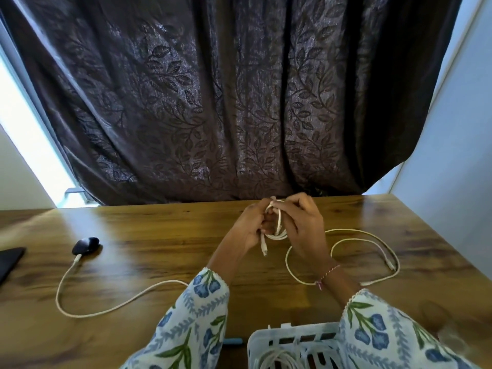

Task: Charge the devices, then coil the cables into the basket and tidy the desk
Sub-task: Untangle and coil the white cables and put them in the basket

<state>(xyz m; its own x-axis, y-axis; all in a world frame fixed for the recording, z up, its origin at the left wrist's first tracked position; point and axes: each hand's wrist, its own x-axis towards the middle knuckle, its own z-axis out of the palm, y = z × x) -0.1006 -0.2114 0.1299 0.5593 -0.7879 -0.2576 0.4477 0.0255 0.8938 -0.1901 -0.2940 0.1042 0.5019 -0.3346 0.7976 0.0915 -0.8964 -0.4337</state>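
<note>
Over the far middle of the wooden desk (159, 249), my left hand (249, 227) and my right hand (303, 230) both grip a small white cable coil (278, 225); one plug end hangs below it. The same cable's loose length (346, 233) lies in loops on the desk to the right. A white plastic basket (292, 339) stands at the near edge between my sleeves, with a coiled white cable inside. At the left, a second white cable (101, 310) runs to a small black device (85, 245).
A dark flat device (9, 262) lies at the desk's left edge. A dark leaf-patterned curtain (239, 102) hangs behind the desk. A small blue object (234, 341) sits near the basket. A white wall stands to the right.
</note>
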